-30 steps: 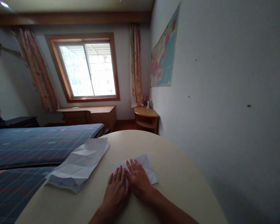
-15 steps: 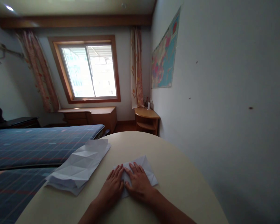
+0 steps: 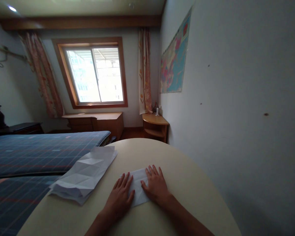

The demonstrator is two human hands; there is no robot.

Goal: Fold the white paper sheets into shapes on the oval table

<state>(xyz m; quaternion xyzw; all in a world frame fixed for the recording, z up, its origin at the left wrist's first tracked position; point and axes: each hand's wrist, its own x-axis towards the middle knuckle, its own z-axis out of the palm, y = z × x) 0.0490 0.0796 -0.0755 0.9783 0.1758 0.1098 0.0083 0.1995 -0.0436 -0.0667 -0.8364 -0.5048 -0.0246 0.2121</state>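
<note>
A white sheet of folded paper (image 3: 139, 188) lies flat on the cream round table (image 3: 186, 200) in front of me. My left hand (image 3: 121, 194) rests on its left side, palm down with the fingers stretched out. On the paper's right side lies my right hand (image 3: 157, 185), fingers spread and thumb pointing toward the middle. Both hands cover the side edges of the paper, so its full outline is hidden. Farther left on the table are creased white sheets (image 3: 88, 172), stacked unevenly and apart from my hands.
A bed with a blue plaid cover (image 3: 39, 150) stands against the table's left side. Beyond the table are a wooden desk (image 3: 105, 119) under the window and a small corner shelf (image 3: 156, 119). A white wall (image 3: 231, 131) with a map (image 3: 174, 59) runs along the right.
My right hand has slid right, away from my left hand, across the paper. The paper's right corner, which stuck out before, no longer shows. My left hand has stayed nearly in place.
</note>
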